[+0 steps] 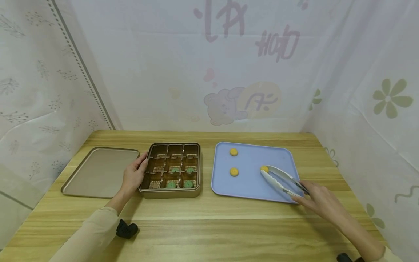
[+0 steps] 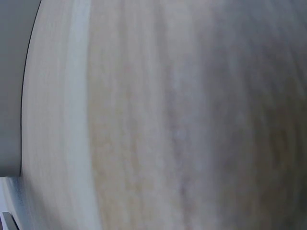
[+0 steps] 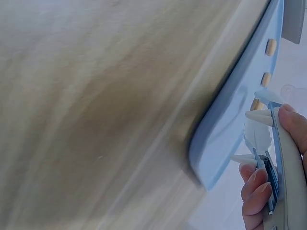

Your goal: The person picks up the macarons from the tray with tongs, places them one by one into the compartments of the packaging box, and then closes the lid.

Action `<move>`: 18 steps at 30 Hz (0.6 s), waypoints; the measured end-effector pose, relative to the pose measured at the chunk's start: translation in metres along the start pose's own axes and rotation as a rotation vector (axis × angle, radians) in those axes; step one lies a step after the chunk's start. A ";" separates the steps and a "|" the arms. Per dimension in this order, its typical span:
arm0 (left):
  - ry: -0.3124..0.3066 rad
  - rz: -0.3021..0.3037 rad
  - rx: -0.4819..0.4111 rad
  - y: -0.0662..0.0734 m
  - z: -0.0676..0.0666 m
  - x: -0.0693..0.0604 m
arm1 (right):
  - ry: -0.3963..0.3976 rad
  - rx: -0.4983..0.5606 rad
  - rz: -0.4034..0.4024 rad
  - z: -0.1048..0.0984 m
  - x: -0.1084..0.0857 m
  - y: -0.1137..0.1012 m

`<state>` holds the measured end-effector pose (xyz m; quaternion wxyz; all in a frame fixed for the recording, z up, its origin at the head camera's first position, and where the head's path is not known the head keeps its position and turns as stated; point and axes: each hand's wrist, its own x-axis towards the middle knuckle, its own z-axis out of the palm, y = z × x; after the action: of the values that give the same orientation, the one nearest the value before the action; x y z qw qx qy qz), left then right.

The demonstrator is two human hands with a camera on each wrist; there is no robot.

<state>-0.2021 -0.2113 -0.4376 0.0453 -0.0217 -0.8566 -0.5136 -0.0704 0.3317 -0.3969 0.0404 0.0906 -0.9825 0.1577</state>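
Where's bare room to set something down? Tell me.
The table's near middle, in front of box and blue tray. The tray's far right corner, beyond the tongs, is bare too. Crowded: between box and gold lid, around the left hand.

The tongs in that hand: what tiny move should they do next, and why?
Probably a gentle squeeze of the tongs by the right hand. They reach a round yellow piece on the blue tray, though I can't tell whether they grip it yet. A snug hold would likely be needed before lifting it.
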 end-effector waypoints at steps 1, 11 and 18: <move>0.001 -0.001 0.000 0.000 0.000 0.000 | 0.002 -0.002 0.000 0.000 0.002 -0.001; -0.003 -0.001 0.003 -0.001 0.001 0.000 | 0.015 -0.009 -0.053 0.001 0.028 -0.027; -0.010 -0.012 -0.006 -0.001 0.000 0.000 | 0.030 0.022 -0.140 0.010 0.058 -0.060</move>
<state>-0.2023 -0.2116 -0.4387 0.0378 -0.0191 -0.8553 -0.5163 -0.1160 0.2633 -0.3824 0.0653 0.1573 -0.9712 0.1668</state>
